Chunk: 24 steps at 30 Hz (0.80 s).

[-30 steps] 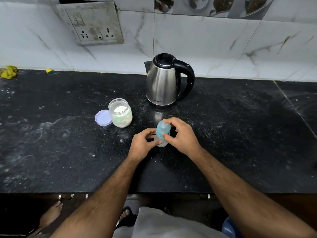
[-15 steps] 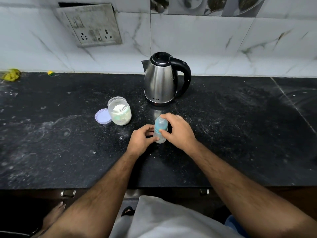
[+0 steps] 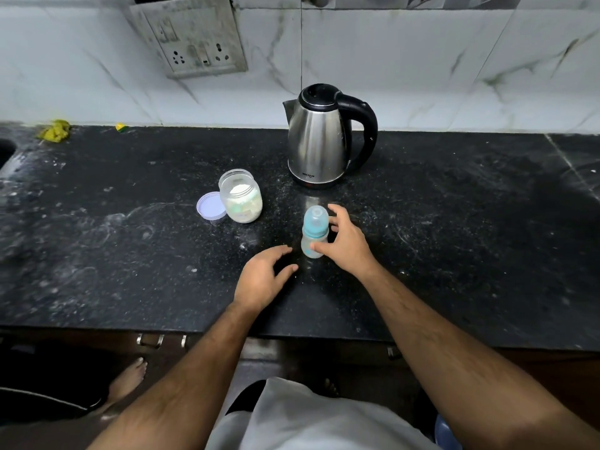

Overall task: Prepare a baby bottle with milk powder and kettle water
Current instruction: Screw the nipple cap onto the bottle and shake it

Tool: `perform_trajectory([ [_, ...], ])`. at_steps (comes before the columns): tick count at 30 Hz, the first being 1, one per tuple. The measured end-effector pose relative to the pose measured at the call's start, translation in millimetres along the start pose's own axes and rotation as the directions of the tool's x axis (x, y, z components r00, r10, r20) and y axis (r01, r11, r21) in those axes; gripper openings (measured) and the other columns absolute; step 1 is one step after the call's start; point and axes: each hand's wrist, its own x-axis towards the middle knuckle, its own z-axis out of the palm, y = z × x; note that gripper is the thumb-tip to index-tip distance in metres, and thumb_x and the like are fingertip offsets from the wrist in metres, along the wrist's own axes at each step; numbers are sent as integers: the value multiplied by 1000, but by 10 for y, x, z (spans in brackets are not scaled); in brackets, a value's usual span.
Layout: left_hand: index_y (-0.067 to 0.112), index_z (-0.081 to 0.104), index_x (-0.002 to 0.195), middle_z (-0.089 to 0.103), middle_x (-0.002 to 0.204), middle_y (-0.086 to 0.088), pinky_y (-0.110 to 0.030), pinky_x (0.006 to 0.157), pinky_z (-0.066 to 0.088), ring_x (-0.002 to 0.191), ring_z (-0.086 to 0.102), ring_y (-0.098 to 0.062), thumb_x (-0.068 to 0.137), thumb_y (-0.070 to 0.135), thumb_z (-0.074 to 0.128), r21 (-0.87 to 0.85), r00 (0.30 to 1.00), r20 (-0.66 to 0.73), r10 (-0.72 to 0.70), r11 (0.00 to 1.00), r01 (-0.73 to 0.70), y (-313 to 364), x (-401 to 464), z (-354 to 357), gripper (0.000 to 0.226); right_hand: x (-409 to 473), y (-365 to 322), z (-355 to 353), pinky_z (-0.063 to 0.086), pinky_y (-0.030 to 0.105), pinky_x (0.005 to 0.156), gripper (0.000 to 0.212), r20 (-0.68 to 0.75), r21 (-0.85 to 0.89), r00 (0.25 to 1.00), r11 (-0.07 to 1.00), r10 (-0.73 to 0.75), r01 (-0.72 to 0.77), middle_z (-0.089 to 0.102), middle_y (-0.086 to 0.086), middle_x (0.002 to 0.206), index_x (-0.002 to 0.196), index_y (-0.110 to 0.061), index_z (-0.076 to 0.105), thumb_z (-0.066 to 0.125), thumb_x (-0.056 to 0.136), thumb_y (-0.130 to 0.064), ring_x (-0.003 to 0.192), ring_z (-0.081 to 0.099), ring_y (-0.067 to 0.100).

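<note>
At the frame's centre, the bottle [image 3: 314, 231] is being kept upright on the counter [image 3: 454, 241], capped, and is being touched low on its side by the right hand [image 3: 345, 241], whose fingers are being held spread and loosely curved. The left hand [image 3: 262, 279] is being held apart at lower left, fingers relaxed, slightly spread. Above are seen the kettle [image 3: 319, 141], the open jar [image 3: 241, 195] and its lid [image 3: 211, 205].

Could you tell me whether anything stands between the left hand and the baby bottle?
Nothing visible does. The left hand lies open on the counter just left of the baby bottle, with only bare counter between them. The right hand is on the bottle's far side, its thumb at the bottle.
</note>
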Motion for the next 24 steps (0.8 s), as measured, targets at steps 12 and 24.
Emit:
perform_trajectory([
  [12,25,21,156,8,166,-8,-46,123,-2,154,-2,-24,88,75,30,478,970,242,33,866,-149,-335,-256,26,85,-212,-52,104,52,44,97,57,-159,189,984,980,85,-55,67,-1,118,124,-16,58,85,73,-20,108,64,17],
  [24,22,19,157,8,166,-11,-48,123,0,153,-3,-29,92,72,22,487,976,217,30,863,-134,-302,-65,86,82,-753,-7,-186,58,48,85,76,-329,443,937,896,121,40,71,9,104,147,-23,31,74,85,-12,96,71,22],
])
